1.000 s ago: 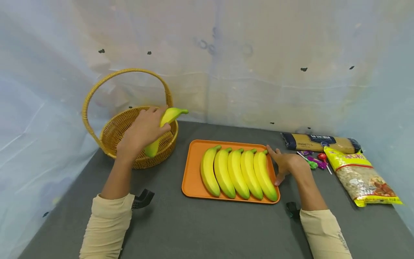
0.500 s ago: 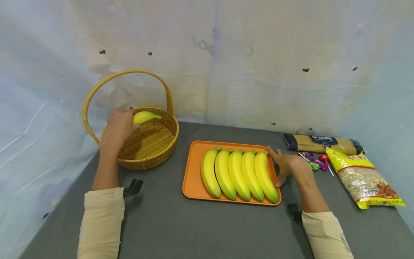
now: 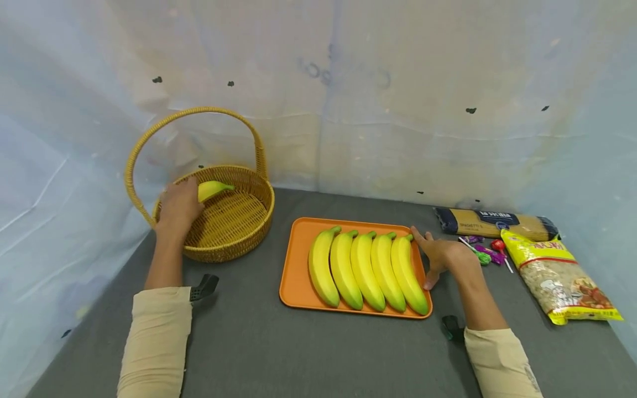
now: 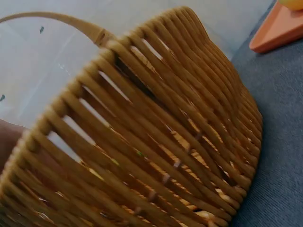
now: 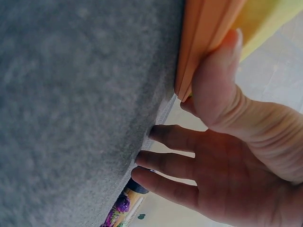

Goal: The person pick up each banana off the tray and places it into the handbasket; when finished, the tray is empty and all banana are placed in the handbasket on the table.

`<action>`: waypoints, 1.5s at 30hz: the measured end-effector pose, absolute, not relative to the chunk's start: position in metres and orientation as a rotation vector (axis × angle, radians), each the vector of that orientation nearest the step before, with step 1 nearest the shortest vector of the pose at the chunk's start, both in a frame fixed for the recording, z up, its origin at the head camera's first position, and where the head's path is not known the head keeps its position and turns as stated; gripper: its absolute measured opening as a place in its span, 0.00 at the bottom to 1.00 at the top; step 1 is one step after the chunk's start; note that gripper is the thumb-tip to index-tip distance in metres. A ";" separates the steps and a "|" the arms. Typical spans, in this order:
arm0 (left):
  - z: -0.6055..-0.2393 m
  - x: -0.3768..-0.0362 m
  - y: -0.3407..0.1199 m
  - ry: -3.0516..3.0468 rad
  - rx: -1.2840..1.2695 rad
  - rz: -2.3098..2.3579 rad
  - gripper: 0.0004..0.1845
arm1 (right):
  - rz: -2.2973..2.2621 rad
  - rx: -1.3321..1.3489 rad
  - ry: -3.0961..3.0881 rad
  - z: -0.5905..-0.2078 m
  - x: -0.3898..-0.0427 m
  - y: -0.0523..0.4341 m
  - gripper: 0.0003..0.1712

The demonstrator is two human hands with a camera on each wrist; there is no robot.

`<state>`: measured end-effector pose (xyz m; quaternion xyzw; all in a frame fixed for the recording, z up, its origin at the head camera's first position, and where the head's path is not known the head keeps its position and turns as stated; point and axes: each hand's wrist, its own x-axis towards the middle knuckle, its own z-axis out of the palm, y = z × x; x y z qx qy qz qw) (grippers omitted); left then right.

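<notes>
My left hand (image 3: pixel 180 207) grips a yellow banana (image 3: pixel 211 190) inside the round wicker basket (image 3: pixel 226 254), near its left wall. The banana's green stem points right, and the hand covers its other end. In the left wrist view the woven wall (image 4: pixel 165 142) hides most of that hand. Several more bananas (image 3: pixel 365 271) lie side by side on an orange tray (image 3: pixel 297 271), filling its middle and right. At the tray's right edge rests my right hand (image 3: pixel 440 254), fingers spread. In the right wrist view its thumb (image 5: pixel 218 85) touches the tray's side, with the other fingers extended.
The basket's tall handle (image 3: pixel 209 109) arches over it. At the back right lie a spaghetti pack (image 3: pixel 492 221), several wrapped candies and lollipops (image 3: pixel 490 253), and a yellow-edged bag (image 3: pixel 562 276). Plastic sheeting (image 3: pixel 368 110) walls off the grey table (image 3: pixel 308 354).
My left hand has carried the banana from above the basket's right part leftward, then lowered it inside near the left wall. The right hand has stayed at the tray's edge.
</notes>
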<state>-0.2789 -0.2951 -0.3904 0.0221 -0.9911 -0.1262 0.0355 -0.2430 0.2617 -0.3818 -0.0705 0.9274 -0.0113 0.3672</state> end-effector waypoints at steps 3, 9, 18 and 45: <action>-0.394 -0.278 -0.297 -3.060 0.039 -0.365 0.17 | -0.024 -0.179 2.384 -0.381 -0.243 0.261 0.84; -0.397 -0.278 -0.300 -2.926 0.120 -0.465 0.08 | -0.040 -0.186 2.391 -0.380 -0.244 0.259 0.84; -0.398 -0.278 -0.303 -2.909 0.315 -0.586 0.24 | -0.027 -0.179 2.393 -0.379 -0.247 0.260 0.85; -0.355 -0.275 -0.277 -2.863 -0.103 -0.659 0.29 | -0.036 -0.177 2.382 -0.385 -0.244 0.261 0.85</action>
